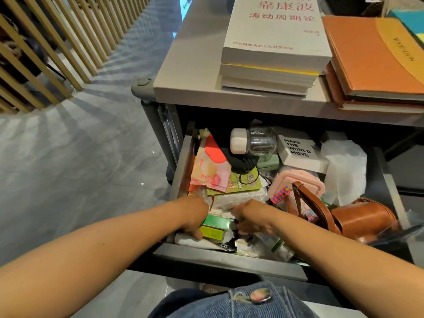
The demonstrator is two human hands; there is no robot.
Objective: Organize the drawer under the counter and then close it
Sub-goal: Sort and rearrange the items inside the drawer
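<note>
— Under the surface [190, 65], how does the drawer [229, 260] stand?
— Pulled out toward the person and full of clutter. Both hands are down in its front part, close to the front wall.
— What is the left hand [193, 216] doing?
— Its fingers curl round the left end of a green box [216, 222]. The thumb reaches down beside a yellow-green box [212, 234] lying just in front of it.
— And the right hand [254, 218]?
— It is just right of those boxes, knuckles up, fingers bent down into the clutter. Something dark lies at its fingertips, but I cannot tell whether it grasps anything.
— What sits at the back of the drawer?
— A glass jar [261, 141] with a white cap lies on its side at the back middle, on black fabric [241, 161]. Right of it is a white box [298, 152] printed "MAKE THE WORLD MOVE".
— The drawer's left side?
— A pink packet [211, 166] leans there, overlapping a green card [246, 182].
— The right side?
— A brown leather bag [364, 219] lies at the front right. Its strap rises over a pink lidded container [296, 180] nearer the drawer's middle. Crumpled white plastic [346, 171] sits behind the bag.
— Above the drawer?
— A stack of pale books [273, 53] with red Chinese print, and an orange book [376, 58] to its right.
</note>
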